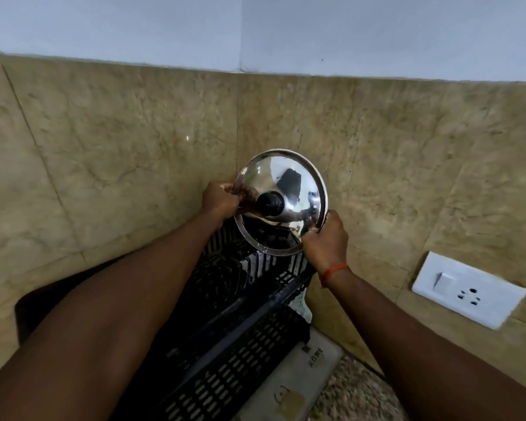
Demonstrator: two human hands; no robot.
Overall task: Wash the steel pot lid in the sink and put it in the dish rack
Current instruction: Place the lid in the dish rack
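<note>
The steel pot lid (289, 183) is shiny, round, with a black knob in its middle. It stands tilted on edge at the far end of the black slatted dish rack (234, 354), close to the corner of the tiled wall. My left hand (220, 200) grips the lid's left rim. On the lower right rim, my right hand (327, 240) is closed, an orange thread around its wrist. The lid's bottom edge sits in or just above the rack; I cannot tell which. The sink is out of view.
Beige marble-look wall tiles (119, 153) meet in a corner behind the lid. A white switch and socket plate (468, 290) is on the right wall. A pale tray or mat (301, 381) lies under the rack's right side on a speckled counter (356, 396).
</note>
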